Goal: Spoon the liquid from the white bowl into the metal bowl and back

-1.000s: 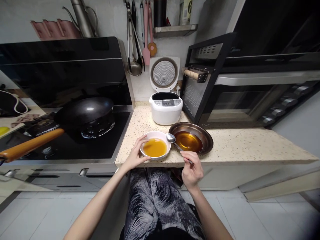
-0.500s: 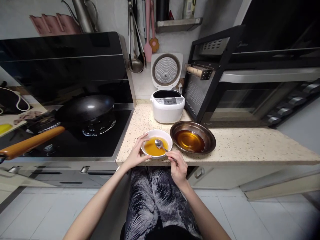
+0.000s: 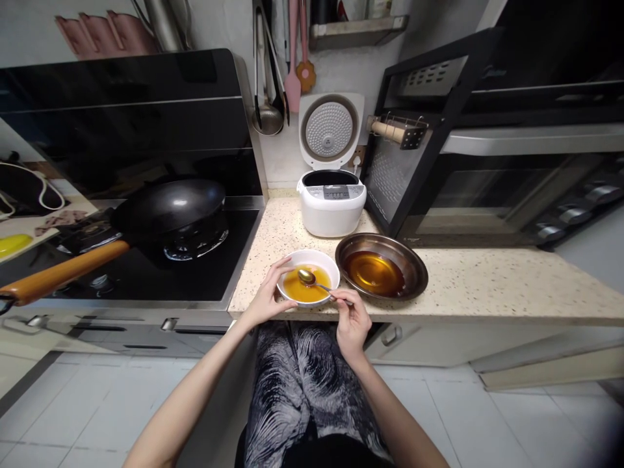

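A white bowl (image 3: pixel 333 265) of amber liquid stands near the counter's front edge. My left hand (image 3: pixel 267 296) grips its left side, fingertips at the far rim and thumb at the near rim. Pinched in my right hand (image 3: pixel 351 320) is the handle of a metal spoon (image 3: pixel 307 277), which slants over the near right rim. The spoon's head is at the liquid in the middle of the bowl and looks golden; whether it holds liquid I cannot tell. Just right of the bowl sits a wide metal basin (image 3: pixel 419 272) with darker amber liquid.
Behind the bowl stands a white rice cooker (image 3: pixel 333 214), lid raised. To the left, a black wok (image 3: pixel 178 205) rests on the stove, its wooden handle (image 3: pixel 68 272) jutting toward me. A black oven (image 3: pixel 507 195) stands at the right. Utensils (image 3: pixel 268 117) hang on the wall.
The spoon's head has shifted slightly in the bowl and turned from silver to golden in look. My left hand keeps its hold on the bowl. The whole view has shifted a little.
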Demonstrator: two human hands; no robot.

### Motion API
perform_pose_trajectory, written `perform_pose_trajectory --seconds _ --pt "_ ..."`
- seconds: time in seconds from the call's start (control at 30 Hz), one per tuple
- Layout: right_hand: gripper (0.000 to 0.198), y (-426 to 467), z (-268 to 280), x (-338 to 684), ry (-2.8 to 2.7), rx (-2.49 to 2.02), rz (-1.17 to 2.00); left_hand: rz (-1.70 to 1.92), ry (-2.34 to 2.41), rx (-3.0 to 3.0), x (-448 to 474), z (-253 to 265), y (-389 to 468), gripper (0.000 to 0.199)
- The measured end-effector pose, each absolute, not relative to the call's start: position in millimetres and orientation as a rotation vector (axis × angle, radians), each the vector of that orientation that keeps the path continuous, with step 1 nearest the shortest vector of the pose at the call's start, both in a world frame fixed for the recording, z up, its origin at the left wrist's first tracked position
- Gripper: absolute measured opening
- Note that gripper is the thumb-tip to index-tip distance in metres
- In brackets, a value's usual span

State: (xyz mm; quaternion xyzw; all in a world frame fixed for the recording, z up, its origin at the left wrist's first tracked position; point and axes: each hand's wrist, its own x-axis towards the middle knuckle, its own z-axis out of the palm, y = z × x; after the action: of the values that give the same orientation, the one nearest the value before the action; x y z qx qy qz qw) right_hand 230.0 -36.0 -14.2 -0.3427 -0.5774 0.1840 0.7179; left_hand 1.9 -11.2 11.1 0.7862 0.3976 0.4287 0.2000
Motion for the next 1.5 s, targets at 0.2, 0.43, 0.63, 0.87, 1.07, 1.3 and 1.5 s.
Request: perform_pose_trajectory --seconds 0.2,0.43,0.63,0.87,1.07,1.3,1.5 --pt "0.014 -35 -15 232 -1.211 -0.745 0.449 1.189 1.117 2.189 2 13 -12 0.078" --pt "0.014 -37 -4 241 -1.225 -0.735 0.362 1.207 1.115 2.208 2 11 -11 0.078" --pt "0.013 -38 8 247 -1.204 -0.732 0.313 1.187 1.117 2.205 2 13 -13 0.077" --pt "0.012 -37 19 258 -1.156 -0.77 0.274 1.198 1.119 2.216 1 10 -11 0.076" --pt "0.01 -35 22 272 -1.115 -0.788 0.232 1.205 1.126 2.217 1 9 -11 0.076" --pt "0.009 -30 10 287 -1.163 -0.798 0.103 1.22 1.12 2.224 1 8 -10 0.075" --pt "0.013 -31 6 294 -1.299 -0.79 -0.028 1.209 1.128 2.225 0 9 -10 0.075"
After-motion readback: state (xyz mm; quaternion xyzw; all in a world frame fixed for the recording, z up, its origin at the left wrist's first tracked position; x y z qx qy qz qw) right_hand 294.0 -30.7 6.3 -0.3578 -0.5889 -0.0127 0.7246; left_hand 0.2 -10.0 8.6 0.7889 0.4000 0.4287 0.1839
